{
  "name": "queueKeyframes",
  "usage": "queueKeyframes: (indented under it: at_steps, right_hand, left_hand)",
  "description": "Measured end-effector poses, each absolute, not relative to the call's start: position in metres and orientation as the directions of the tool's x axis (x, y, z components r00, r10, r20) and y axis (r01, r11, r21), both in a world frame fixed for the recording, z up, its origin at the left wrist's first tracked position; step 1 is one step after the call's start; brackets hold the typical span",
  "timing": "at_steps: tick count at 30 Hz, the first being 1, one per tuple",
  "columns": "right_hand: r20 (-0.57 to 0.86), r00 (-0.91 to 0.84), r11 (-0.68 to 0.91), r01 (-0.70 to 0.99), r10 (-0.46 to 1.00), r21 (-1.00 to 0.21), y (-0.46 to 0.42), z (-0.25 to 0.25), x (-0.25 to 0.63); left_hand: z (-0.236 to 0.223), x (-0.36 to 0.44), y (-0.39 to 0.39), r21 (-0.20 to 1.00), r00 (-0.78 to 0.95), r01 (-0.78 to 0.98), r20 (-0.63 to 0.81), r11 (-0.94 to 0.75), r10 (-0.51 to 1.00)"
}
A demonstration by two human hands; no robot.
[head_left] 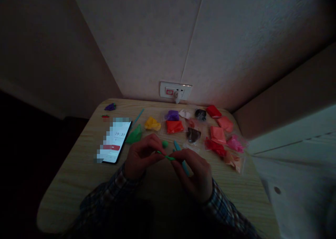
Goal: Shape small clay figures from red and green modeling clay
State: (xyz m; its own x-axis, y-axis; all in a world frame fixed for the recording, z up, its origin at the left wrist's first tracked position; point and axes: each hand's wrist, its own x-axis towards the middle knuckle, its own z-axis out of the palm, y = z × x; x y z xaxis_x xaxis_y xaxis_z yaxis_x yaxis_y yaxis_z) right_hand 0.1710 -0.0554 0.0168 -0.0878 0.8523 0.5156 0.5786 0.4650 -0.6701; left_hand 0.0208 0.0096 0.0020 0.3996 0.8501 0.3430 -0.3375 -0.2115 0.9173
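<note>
A thin piece of green modelling clay [169, 158] stretches between my two hands above the table. My left hand [143, 155] pinches its left end between thumb and fingertips. At the other end, my right hand [194, 170] is closed on it with thumb and forefinger. Just behind the fingers lies a small green clay ball [165, 143]. A blue plastic tool [185, 167] rests on the table, partly hidden by my right hand. Beyond my left hand sits a packet of green clay [134, 134].
A lit phone [115, 141] lies at the left, near a blue stick [138, 117]. Small purple [110, 106] and red [105, 116] pieces are behind it. Several clay packets, including yellow [152, 124], red-orange [174, 126] and dark brown [193, 135], spread rightward. A wall socket [175, 91] is behind.
</note>
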Motion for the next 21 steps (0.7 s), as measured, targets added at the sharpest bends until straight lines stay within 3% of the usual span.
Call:
queueKeyframes:
  at_steps: [9, 21]
  right_hand:
    - [0.462, -0.054, 0.421, 0.512, 0.885, -0.748, -0.0561, 0.0186, 0.1715]
    - [0.456, -0.071, 0.426, 0.506, 0.887, -0.75, -0.0552, 0.0202, 0.1714]
  left_hand:
    - [0.0029, 0.0192, 0.009, 0.912, 0.384, -0.36, 0.336, -0.196, 0.86]
    - [0.001, 0.0184, 0.0088, 0.909, 0.351, -0.377, 0.319, -0.179, 0.88]
